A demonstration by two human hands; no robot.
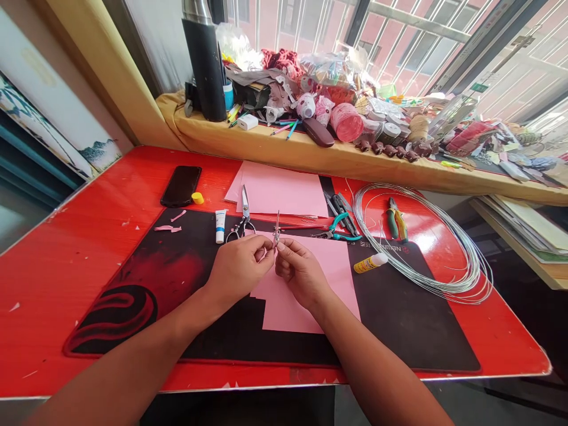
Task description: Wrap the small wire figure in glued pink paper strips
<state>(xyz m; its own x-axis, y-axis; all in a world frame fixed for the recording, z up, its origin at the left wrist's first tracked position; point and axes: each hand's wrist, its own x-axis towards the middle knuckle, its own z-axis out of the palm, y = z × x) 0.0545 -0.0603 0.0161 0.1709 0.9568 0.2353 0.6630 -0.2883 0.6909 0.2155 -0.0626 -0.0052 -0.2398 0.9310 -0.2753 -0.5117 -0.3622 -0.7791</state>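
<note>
My left hand [246, 260] and my right hand [302, 269] meet over a cut pink sheet [310, 313] on a black desk mat. Fingertips of both are pinched around a small, thin silvery piece [277, 228] with a point sticking upward; its exact kind is too small to tell. Close behind my left hand lie scissors [245, 213] with blades pointing away, beside a white and blue tube [220, 226]. Teal-handled pliers [335, 229] rest behind my right hand. To its right is a yellow glue bottle [370, 262] with a white cap, lying on its side.
A wire coil [426, 284] and green-yellow pliers [396, 222] lie at the right. Pink sheets [281, 186] and utility knives [344, 210] are at the back. A phone [181, 186], yellow cap [197, 198] and pink scraps [168, 228] sit left. The windowsill [275, 151] holds a cluttered pile.
</note>
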